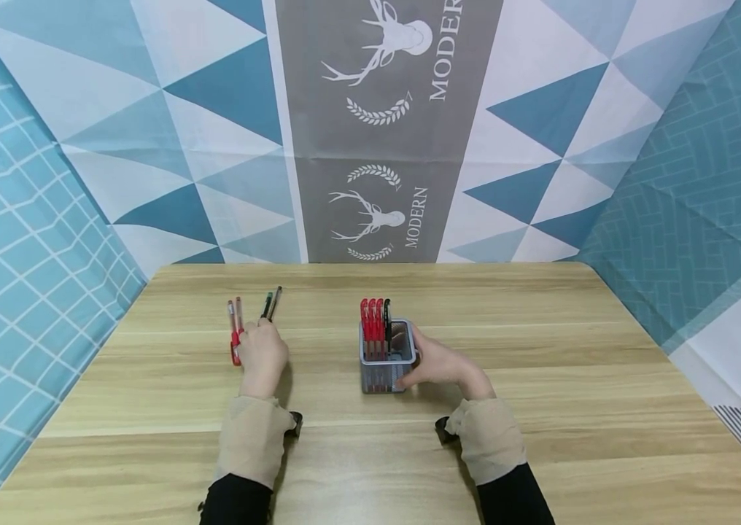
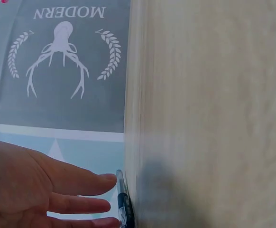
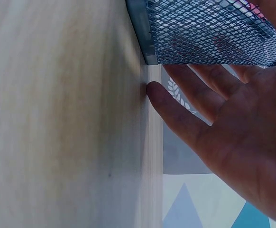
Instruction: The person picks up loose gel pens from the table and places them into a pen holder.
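My left hand (image 1: 263,356) is over the left part of the table, its fingertips right at two dark pens (image 1: 267,305), one with a green end. In the left wrist view the thumb and fingers stretch towards a clear-barrelled pen with a dark grip (image 2: 123,202). Beside that hand lie red pens (image 1: 235,335). My right hand (image 1: 439,361) holds a square mesh pen holder (image 1: 378,378) from its right side, thumb at the front and fingers behind. Several red pens (image 1: 372,321) and a black pen (image 1: 387,321) stand upright in it. The right wrist view shows the mesh wall (image 3: 199,33) close up.
The wooden table (image 1: 541,328) ends at a straight back edge. Behind it hangs a patterned cloth (image 1: 390,168) with deer heads and triangles. Blue grid cloth (image 1: 9,219) borders the left side. Each wrist carries a small black device (image 1: 445,430) strapped over a beige cuff.
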Available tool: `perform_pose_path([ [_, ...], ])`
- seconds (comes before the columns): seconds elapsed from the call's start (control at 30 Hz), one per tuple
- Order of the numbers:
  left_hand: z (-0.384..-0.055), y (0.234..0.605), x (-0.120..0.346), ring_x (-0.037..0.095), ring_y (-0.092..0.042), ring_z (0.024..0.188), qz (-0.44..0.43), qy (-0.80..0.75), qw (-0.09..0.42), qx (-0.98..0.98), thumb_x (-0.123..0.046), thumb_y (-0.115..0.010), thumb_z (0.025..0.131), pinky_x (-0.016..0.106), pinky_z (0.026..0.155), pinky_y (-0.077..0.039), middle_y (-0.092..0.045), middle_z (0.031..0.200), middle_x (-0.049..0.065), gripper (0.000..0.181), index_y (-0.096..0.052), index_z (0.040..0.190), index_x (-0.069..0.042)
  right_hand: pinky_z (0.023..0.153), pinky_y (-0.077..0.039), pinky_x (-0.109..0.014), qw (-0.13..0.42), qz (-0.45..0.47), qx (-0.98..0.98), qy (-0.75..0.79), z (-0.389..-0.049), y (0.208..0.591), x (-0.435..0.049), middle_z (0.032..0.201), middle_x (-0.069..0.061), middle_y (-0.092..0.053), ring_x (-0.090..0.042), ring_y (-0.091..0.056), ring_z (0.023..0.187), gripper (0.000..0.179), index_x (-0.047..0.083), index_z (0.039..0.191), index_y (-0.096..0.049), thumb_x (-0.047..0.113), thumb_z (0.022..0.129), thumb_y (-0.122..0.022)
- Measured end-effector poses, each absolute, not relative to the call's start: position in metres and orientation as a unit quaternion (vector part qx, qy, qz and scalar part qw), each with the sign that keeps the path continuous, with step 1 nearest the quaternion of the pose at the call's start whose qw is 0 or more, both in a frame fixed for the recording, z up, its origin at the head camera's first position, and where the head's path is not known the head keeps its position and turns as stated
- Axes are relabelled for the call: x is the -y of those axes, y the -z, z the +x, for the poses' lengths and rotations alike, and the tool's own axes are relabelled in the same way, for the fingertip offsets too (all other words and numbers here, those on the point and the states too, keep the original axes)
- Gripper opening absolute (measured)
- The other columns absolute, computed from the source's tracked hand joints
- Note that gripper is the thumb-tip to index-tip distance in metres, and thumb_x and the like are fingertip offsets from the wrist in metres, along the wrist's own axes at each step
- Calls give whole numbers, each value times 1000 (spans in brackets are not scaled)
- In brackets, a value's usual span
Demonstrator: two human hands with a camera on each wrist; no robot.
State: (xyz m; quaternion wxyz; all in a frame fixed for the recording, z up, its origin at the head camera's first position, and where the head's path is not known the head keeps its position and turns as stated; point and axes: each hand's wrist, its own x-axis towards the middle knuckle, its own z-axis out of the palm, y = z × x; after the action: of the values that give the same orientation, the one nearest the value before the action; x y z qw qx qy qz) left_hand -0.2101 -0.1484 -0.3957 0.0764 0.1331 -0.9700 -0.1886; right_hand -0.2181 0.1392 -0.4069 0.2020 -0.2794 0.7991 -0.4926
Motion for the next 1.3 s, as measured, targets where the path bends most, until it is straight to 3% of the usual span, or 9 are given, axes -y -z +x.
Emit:
perform_pose_path([
  [0.27,-210,397,155,44,-56,81,131,187,21,973,3,-46,83,49,65,-49,-50,91,33,24,-47,102,18,101,-35,-46,205,-285,-790,502,-218,405,-139,122,-15,-51,-31,-49,113,87,11,132,-26,-1,63,-77],
  [0.8,-212,400,159,36,-61,68,123,184,41,974,3,-50,81,43,53,-48,-59,78,29,9,-55,77,10,102,-33,-48,205,-292,-783,510,-219,407,-140,123,-17,-49,-34,-46,115,86,8,131,-25,-3,63,-76],
  [1.3,-210,399,158,36,-60,65,132,232,56,962,1,-49,80,42,50,-46,-57,74,26,9,-49,82,10,101,-35,-46,214,-284,-787,505,-217,404,-140,123,-15,-50,-31,-50,112,88,12,133,-24,-2,64,-76],
])
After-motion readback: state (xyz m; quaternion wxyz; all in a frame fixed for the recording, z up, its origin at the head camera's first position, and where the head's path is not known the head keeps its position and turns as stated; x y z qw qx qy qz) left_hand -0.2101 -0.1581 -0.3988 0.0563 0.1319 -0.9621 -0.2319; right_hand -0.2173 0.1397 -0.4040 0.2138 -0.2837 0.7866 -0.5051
